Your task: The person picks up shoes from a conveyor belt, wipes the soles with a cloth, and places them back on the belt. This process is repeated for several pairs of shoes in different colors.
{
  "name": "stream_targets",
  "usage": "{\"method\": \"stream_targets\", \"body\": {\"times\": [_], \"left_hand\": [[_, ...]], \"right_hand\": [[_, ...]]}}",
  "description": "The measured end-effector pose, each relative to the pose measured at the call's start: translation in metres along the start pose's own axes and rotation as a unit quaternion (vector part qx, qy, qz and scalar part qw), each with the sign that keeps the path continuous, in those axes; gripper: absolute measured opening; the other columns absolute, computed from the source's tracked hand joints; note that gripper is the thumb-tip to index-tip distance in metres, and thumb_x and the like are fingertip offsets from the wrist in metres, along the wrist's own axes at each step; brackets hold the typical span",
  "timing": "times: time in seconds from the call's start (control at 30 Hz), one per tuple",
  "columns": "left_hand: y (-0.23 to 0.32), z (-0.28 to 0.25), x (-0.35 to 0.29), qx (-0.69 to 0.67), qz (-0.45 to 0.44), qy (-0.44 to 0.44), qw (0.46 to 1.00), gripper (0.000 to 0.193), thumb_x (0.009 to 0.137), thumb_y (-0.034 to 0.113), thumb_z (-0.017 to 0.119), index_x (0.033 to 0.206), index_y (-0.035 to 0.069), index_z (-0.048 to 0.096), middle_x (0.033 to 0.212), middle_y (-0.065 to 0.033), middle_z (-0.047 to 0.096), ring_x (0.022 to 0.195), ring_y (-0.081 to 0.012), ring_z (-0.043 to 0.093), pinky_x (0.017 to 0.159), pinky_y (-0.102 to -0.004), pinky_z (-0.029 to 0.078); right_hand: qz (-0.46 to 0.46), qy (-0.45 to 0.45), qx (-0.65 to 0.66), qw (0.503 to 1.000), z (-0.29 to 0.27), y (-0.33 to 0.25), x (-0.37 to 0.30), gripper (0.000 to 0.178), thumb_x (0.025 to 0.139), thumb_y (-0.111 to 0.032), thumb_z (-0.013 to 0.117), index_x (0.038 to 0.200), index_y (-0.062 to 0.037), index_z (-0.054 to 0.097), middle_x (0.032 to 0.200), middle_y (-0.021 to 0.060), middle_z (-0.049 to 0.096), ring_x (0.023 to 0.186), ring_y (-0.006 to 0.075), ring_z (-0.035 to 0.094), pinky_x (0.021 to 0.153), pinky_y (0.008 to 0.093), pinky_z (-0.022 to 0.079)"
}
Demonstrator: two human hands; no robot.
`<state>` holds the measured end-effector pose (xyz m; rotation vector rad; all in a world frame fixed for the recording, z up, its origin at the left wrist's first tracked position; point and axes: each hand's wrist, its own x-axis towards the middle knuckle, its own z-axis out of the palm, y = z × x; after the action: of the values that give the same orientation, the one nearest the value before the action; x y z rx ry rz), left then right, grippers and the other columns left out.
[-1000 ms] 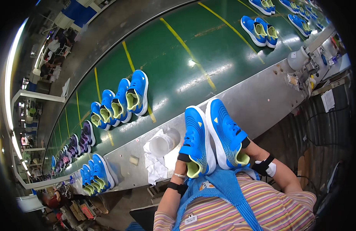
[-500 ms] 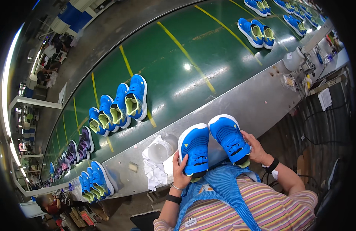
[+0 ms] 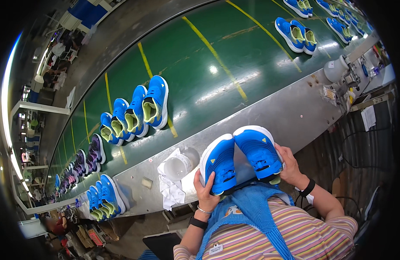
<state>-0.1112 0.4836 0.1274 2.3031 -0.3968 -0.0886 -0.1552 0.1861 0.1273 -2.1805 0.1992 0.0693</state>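
Note:
A pair of blue sneakers with white soles is in my hands, toes pointing away from me over the metal ledge. My left hand [image 3: 205, 190] grips the left sneaker [image 3: 219, 162] along its outer side near the heel. At the outer heel side of the right sneaker [image 3: 258, 149], my right hand [image 3: 291, 168] is closed. The two toes lean together, nearly touching, and the heels stand apart. Each shoe has a small yellow triangle near its toe. The fingers under the shoes are hidden.
Beyond the metal ledge [image 3: 286, 106] runs a green conveyor [image 3: 200, 82] with yellow lines, bearing blue sneakers [image 3: 154, 102] and purple shoes [image 3: 95, 151]. A clear plastic tub [image 3: 177, 168] on white cloth [image 3: 170, 193], a small pale block [image 3: 146, 182] and more blue sneakers [image 3: 109, 195] lie left.
Both sneakers have tilted inward, bringing their toes closer together and showing more of the white soles. My hands keep their hold. The surroundings shift slightly in the view.

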Motion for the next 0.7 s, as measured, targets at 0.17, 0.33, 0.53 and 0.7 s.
{"method": "stream_targets", "body": {"times": [0.17, 0.33, 0.53, 0.7], "left_hand": [[0.007, 0.010, 0.015, 0.069, -0.053, -0.018, 0.996, 0.071, 0.057, 0.007, 0.071, 0.123, 0.014, 0.048, 0.124, -0.0230, 0.034, 0.113, -0.0383, 0.037, 0.096, -0.0420, 0.030], [-0.015, -0.002, 0.014, 0.054, -0.101, -0.068, 0.991, 0.070, 0.058, 0.012, 0.072, 0.123, 0.016, 0.048, 0.116, -0.0217, 0.038, 0.105, -0.0366, 0.040, 0.092, -0.0406, 0.033], [-0.005, -0.068, -0.004, -0.001, -0.070, -0.153, 0.986, 0.065, 0.056, 0.014, 0.074, 0.117, 0.010, 0.053, 0.117, -0.0209, 0.040, 0.108, -0.0353, 0.042, 0.092, -0.0387, 0.035], [0.005, -0.106, -0.008, -0.065, -0.069, -0.210, 0.973, 0.061, 0.055, 0.013, 0.074, 0.113, 0.017, 0.058, 0.119, -0.0185, 0.041, 0.106, -0.0346, 0.044, 0.090, -0.0382, 0.036]], "right_hand": [[0.078, -0.055, -0.041, 0.995, 0.009, -0.009, 0.022, 0.072, 0.065, -0.016, 0.068, 0.130, -0.0150, 0.035, 0.109, 0.0164, 0.043, 0.096, 0.0346, 0.051, 0.080, 0.0381, 0.044], [0.049, -0.159, -0.036, 0.985, -0.012, -0.003, 0.053, 0.083, 0.057, -0.025, 0.077, 0.127, -0.0080, 0.035, 0.108, 0.0191, 0.043, 0.099, 0.0357, 0.047, 0.084, 0.0388, 0.040], [0.238, -0.226, 0.257, 0.909, -0.050, -0.039, 0.072, 0.045, 0.078, -0.009, 0.058, 0.118, -0.0024, 0.042, 0.093, 0.0082, 0.051, 0.086, 0.0166, 0.051, 0.078, 0.0257, 0.041], [0.037, -0.299, 0.170, 0.938, -0.011, -0.091, 0.096, 0.021, 0.080, -0.003, 0.052, 0.102, -0.0024, 0.053, 0.085, 0.0078, 0.057, 0.080, 0.0158, 0.055, 0.071, 0.0257, 0.043]]}}
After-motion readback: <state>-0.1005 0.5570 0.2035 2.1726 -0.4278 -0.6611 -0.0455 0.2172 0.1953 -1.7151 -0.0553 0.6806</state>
